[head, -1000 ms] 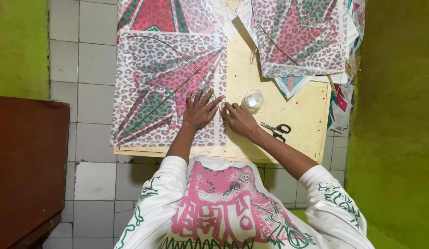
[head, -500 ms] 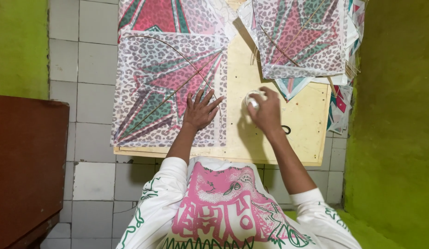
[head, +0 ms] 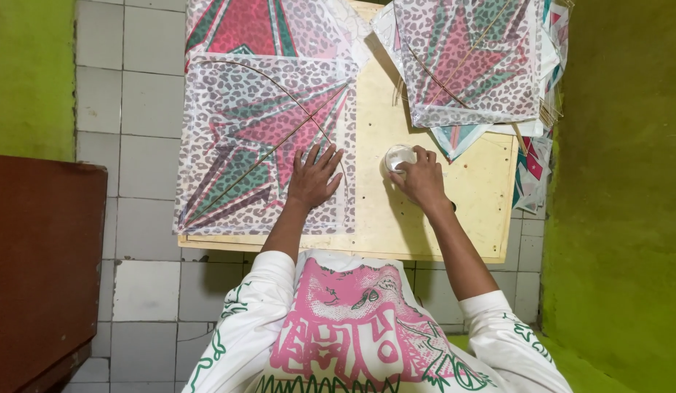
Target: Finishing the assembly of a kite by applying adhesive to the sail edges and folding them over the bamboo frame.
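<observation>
Right hand [head: 424, 180] fingertips on glue jar [head: 397, 156]

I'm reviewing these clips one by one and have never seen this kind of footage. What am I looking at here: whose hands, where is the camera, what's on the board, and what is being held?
There is no machine: a person works with bare hands, filmed from a camera on their head looking straight down. On a pale wooden board lies a kite of leopard-print paper with a pink and green star and thin stick spars. More such kites are stacked at the upper right. The left hand rests flat on the near kite. The right hand has its fingers on a small clear round container; whether it grips or only touches it is unclear.
</observation>
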